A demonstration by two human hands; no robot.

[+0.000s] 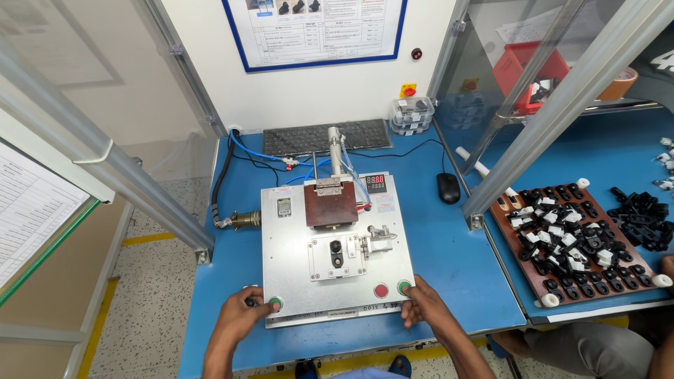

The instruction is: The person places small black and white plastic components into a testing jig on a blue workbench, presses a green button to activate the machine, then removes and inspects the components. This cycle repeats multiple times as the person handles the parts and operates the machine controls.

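Observation:
A grey metal test fixture (295,274) lies on the blue workbench (449,260). My left hand (242,317) rests at its front left corner, thumb on a green push button (276,303). At the front right corner my right hand (423,303) has its thumb on a second green button (404,286). A red button (380,290) sits between them. A small black part (336,253) is seated in the fixture's nest beside a toggle clamp (379,238). Behind stands a brown press block (331,203) and a red digital display (375,182).
A brown tray (516,242) holding several black and white parts sits at the right, with a loose pile of black parts (640,217) beyond it. A black mouse (448,187), a keyboard (326,136) and clear boxes (411,114) lie behind. Another person's leg (590,347) shows at lower right.

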